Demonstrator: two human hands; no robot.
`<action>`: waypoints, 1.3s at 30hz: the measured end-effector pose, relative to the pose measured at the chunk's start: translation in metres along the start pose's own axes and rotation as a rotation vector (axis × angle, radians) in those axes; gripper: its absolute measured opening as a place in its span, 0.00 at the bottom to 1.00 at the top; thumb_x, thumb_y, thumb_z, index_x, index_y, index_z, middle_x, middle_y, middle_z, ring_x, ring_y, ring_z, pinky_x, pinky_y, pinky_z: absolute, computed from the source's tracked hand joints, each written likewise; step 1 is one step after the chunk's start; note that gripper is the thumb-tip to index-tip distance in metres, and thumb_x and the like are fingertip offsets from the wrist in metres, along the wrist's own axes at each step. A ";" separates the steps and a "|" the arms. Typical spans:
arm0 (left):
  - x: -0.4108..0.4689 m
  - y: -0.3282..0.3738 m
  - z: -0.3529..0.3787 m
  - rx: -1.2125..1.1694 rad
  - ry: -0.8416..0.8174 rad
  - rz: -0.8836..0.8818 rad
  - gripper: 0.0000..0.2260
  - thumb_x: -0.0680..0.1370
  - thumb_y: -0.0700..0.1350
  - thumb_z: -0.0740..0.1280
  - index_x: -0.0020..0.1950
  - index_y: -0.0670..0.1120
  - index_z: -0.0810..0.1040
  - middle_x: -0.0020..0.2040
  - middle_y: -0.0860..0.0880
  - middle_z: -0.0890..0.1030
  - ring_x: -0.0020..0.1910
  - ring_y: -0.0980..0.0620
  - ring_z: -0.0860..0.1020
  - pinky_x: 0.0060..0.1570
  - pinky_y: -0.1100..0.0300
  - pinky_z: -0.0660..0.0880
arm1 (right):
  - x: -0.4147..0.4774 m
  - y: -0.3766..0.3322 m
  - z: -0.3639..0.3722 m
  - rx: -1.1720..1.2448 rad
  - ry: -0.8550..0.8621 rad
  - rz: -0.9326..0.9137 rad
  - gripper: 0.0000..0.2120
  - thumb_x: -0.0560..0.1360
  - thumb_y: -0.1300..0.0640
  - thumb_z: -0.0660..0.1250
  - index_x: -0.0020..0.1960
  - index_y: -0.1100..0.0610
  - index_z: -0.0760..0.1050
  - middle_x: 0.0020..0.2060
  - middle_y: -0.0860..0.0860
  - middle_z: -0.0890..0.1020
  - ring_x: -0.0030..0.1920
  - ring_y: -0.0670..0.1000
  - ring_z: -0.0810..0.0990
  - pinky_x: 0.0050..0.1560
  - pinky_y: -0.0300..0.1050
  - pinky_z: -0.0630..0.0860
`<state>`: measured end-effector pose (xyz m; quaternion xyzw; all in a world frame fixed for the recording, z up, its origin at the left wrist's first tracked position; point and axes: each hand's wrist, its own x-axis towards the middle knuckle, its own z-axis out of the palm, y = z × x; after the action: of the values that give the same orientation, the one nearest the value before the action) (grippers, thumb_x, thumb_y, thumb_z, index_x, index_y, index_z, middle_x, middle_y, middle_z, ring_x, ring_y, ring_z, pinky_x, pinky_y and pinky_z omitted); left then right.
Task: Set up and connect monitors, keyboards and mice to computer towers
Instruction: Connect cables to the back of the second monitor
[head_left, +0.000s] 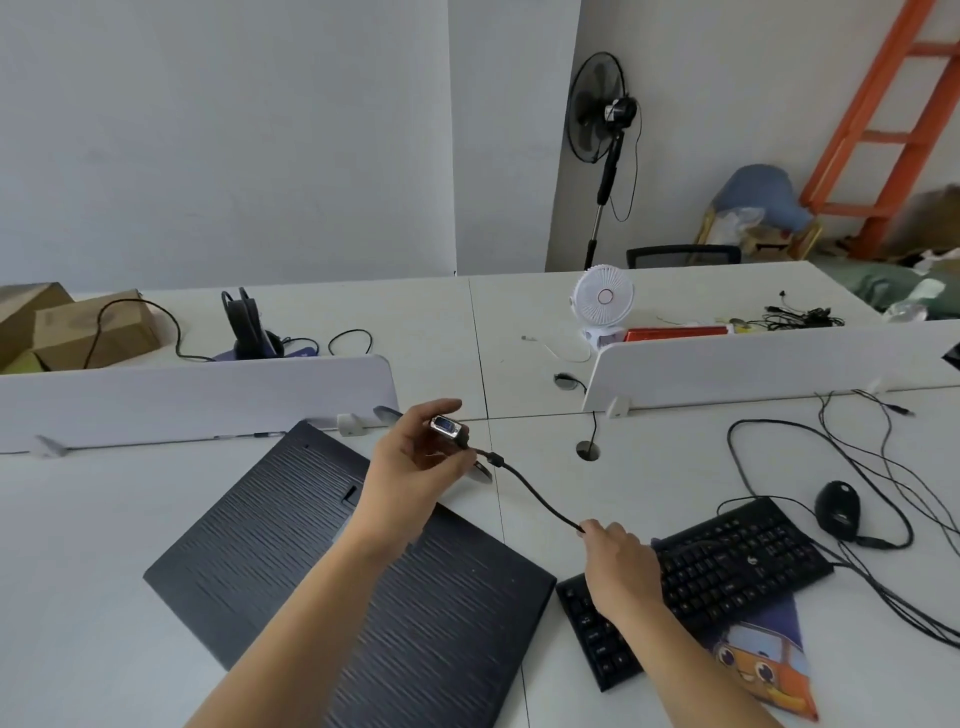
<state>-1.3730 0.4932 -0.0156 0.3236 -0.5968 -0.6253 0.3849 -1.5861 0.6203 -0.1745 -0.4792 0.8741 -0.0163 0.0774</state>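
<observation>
The white table (104, 519) is carrying a black monitor (332, 566) lying face down at its near left, a black keyboard (717, 571) resting partly on a cartoon-printed mat (763, 665) to the right, a black mouse (837, 506) sitting just beyond it, and loose black cables (729, 441) trailing across the far right.

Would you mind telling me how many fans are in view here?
2. A black pedestal fan stands by the far wall; a small white desk fan sits on the far white desk. More may be hidden.
</observation>
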 end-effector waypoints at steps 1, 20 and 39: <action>-0.001 0.001 0.000 -0.028 -0.010 0.000 0.20 0.73 0.30 0.72 0.61 0.47 0.79 0.47 0.45 0.83 0.46 0.53 0.81 0.51 0.62 0.77 | 0.000 0.000 -0.001 0.004 0.011 0.007 0.13 0.85 0.55 0.52 0.67 0.49 0.69 0.54 0.49 0.78 0.52 0.51 0.78 0.48 0.44 0.70; 0.005 -0.029 -0.001 -0.398 0.351 -0.606 0.09 0.80 0.47 0.68 0.47 0.40 0.78 0.31 0.47 0.73 0.25 0.56 0.69 0.22 0.66 0.67 | 0.009 -0.027 -0.024 0.469 0.361 -0.016 0.23 0.77 0.65 0.61 0.71 0.55 0.69 0.70 0.55 0.71 0.74 0.58 0.63 0.74 0.59 0.59; -0.008 -0.043 0.005 -0.219 0.136 -0.483 0.13 0.76 0.46 0.72 0.53 0.38 0.85 0.41 0.48 0.78 0.34 0.56 0.70 0.36 0.64 0.71 | 0.006 -0.083 -0.085 0.909 0.039 -0.258 0.13 0.79 0.36 0.61 0.40 0.37 0.78 0.42 0.31 0.82 0.53 0.35 0.78 0.75 0.58 0.49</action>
<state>-1.3774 0.5027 -0.0581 0.4542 -0.4037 -0.7368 0.2964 -1.5330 0.5667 -0.0827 -0.5010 0.7131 -0.4156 0.2604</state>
